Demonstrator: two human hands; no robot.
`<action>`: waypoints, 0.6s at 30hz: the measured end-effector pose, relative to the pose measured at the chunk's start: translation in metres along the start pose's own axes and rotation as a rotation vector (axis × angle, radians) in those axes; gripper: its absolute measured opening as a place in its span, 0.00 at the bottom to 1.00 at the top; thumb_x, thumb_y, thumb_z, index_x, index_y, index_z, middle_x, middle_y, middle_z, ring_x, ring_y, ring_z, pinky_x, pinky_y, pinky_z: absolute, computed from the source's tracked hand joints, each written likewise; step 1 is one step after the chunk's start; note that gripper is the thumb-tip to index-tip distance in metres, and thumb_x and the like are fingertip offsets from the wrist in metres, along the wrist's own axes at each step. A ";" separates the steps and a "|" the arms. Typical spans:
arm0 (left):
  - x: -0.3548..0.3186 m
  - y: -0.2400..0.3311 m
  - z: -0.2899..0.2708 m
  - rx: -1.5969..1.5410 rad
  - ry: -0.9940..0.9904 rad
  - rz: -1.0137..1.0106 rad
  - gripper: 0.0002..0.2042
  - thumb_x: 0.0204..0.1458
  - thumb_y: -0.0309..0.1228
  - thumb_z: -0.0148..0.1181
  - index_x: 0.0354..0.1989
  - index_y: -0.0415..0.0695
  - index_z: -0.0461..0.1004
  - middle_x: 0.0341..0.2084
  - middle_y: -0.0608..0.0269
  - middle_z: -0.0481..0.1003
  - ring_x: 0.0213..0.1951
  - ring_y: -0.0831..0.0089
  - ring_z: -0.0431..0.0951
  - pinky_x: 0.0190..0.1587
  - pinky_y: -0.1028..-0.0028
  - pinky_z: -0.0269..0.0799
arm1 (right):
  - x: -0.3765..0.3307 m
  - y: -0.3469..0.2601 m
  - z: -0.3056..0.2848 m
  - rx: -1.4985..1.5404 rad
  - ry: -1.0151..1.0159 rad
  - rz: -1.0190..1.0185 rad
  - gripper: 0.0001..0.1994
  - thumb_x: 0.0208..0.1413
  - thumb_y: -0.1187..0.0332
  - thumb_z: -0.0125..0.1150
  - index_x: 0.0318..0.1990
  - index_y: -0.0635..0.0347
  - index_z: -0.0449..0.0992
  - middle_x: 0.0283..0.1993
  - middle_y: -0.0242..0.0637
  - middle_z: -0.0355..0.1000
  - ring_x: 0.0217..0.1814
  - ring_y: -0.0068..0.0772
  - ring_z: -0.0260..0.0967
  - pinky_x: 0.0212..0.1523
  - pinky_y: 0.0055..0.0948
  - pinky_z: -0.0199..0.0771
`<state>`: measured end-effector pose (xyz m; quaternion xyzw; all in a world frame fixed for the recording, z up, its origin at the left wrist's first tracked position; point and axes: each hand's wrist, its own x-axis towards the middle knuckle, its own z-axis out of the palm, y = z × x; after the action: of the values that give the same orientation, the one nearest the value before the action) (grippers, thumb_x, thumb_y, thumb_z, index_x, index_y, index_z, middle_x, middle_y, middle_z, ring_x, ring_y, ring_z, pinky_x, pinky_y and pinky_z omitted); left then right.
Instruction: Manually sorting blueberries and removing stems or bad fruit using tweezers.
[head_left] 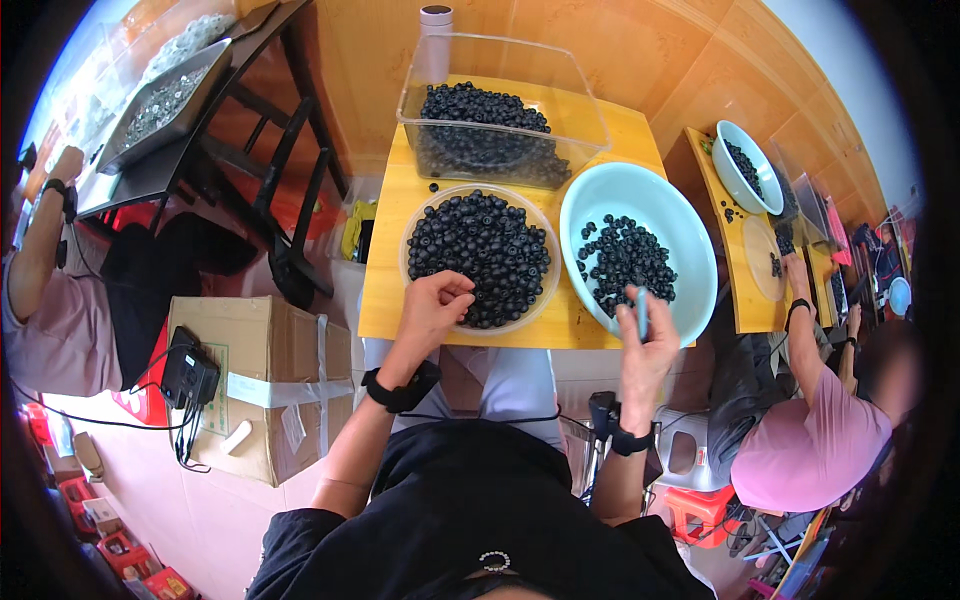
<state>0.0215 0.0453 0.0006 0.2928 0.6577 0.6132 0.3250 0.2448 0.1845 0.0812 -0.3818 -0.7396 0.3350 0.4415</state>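
Observation:
My left hand rests on the near rim of a clear round bowl heaped with small black round pieces, its fingers pinched over them. My right hand hovers at the near edge of a pale blue bowl that holds a looser scatter of the same black pieces; it grips a slim light blue tool upright between thumb and fingers. Both bowls sit on a small yellow table. A clear rectangular tub of black pieces stands behind them.
A taped cardboard box with a black device on it stands to my left. A person in pink sits at right by another yellow table with a white bowl. Another person sits at far left near a dark table with a metal tray.

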 end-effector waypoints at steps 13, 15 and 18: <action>0.017 0.002 0.040 0.702 0.128 0.490 0.10 0.38 0.17 0.62 0.30 0.38 0.70 0.24 0.53 0.68 0.28 0.54 0.73 0.31 0.63 0.68 | -0.029 0.004 0.017 0.031 -0.135 -0.033 0.09 0.48 0.78 0.62 0.38 0.69 0.77 0.24 0.38 0.68 0.23 0.28 0.62 0.26 0.27 0.61; 0.018 0.001 0.040 0.726 0.124 0.567 0.10 0.38 0.17 0.62 0.30 0.38 0.70 0.25 0.54 0.69 0.29 0.54 0.73 0.31 0.63 0.68 | -0.031 0.006 0.020 0.069 -0.122 -0.040 0.08 0.49 0.78 0.62 0.38 0.68 0.77 0.24 0.38 0.69 0.23 0.28 0.62 0.25 0.27 0.61; 0.019 0.001 0.039 0.728 0.103 0.557 0.09 0.39 0.17 0.61 0.29 0.38 0.69 0.26 0.53 0.70 0.29 0.53 0.72 0.32 0.64 0.69 | -0.033 0.001 0.022 0.046 -0.156 -0.043 0.08 0.49 0.78 0.62 0.38 0.67 0.78 0.23 0.37 0.69 0.23 0.27 0.63 0.24 0.26 0.61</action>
<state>0.0405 0.0844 -0.0008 0.5225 0.7420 0.4200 -0.0094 0.2360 0.1531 0.0588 -0.3283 -0.7720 0.3710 0.3982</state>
